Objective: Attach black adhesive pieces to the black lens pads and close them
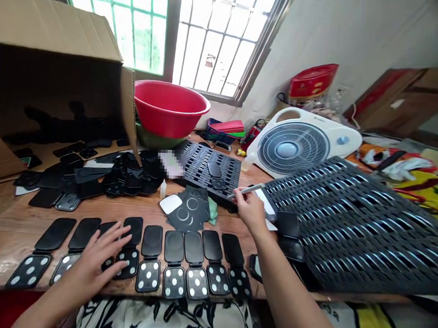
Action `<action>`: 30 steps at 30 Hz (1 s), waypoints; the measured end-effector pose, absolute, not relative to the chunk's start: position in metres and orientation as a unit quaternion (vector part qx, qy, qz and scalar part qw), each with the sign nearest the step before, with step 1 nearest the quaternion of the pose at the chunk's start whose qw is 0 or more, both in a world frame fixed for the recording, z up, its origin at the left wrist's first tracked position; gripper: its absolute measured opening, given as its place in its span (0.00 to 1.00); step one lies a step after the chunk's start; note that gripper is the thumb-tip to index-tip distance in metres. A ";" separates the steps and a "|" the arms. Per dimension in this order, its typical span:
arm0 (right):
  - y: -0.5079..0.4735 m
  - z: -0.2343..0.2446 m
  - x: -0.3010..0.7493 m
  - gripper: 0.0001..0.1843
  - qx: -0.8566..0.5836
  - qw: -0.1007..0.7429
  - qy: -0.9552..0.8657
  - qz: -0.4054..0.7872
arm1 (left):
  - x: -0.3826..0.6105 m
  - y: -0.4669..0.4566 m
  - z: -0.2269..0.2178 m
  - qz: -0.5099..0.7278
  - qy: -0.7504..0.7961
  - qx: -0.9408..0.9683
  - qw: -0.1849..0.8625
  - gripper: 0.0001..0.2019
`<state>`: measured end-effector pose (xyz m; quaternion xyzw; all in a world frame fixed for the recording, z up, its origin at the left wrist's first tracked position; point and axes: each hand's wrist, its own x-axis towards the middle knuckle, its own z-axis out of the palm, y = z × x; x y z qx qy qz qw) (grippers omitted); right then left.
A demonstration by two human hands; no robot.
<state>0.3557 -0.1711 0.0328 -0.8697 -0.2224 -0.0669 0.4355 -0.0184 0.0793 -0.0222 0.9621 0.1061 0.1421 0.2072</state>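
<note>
Over the row of open, hinged black cases, my left hand [104,251] has its fingers spread and holds nothing. It partly covers a case; a black case with white dots [127,263] is by its fingertips. I cannot tell whether it touches them. In the row, each lower half carries several white round dots, as on another dotted case [148,275]; the upper halves are plain black. My right hand [251,209] is closed round a slim grey pen-like tool [252,188], near the front corner of a small black slatted tray [229,169]. An open black case [215,169] lies on that tray.
Dark sheets with ring shapes [195,211], a white rounded plate [171,204] and a small bottle [163,189] lie mid-table. Left is a heap of black pieces [127,174] beside a cardboard box [58,21]. A large slatted rack [365,214] and fan [296,141] stand right.
</note>
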 end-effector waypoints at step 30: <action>-0.248 -0.015 0.224 0.17 -0.857 0.349 -0.375 -0.062 | 0.035 0.010 -0.009 -0.011 -0.002 0.982 0.188 0.40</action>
